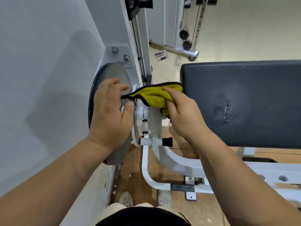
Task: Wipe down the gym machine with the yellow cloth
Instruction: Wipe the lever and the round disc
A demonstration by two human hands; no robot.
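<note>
The yellow cloth [154,95] with a dark hem is stretched between my two hands above the white pivot [151,121] of the gym machine. My right hand [184,115] grips its bunched right part next to the edge of the dark seat pad [244,103]. My left hand [109,115] pinches the cloth's left corner between thumb and fingers, in front of the grey round cover [114,74] on the machine's white side panel [48,79].
A white curved frame tube [146,168] runs down to the wooden floor. A black-tipped adjustment pin [167,141] sticks out below the pivot. A metal cable handle [161,54] lies on the floor behind, near a pulley tower [187,39]. My feet [145,199] stand close to the frame.
</note>
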